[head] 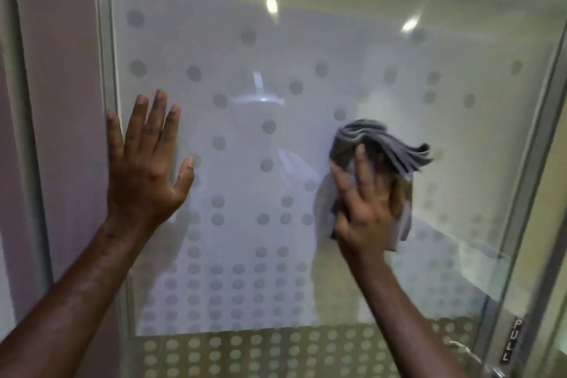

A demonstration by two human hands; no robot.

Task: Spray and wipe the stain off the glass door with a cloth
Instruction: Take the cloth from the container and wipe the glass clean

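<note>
Two hands on the glass door (pixel 306 70): left hand (pixel 144 169), frame left, fingers spread flat; right hand (pixel 368 205), right of centre, fingers splayed over the bunched cloth (pixel 380 147); no stain discernible. Loose folds could slip, letting skin smear the glass; open room upward and centre, frame edge (pixel 534 163) near right.

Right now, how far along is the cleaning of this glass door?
Wiping is in hand: the right hand presses a grey cloth against the glass door, while the left hand lies flat, open, near its left edge. No spray bottle is in view, so spraying looks done. I cannot make out the stain, so what is left is unclear.
</note>
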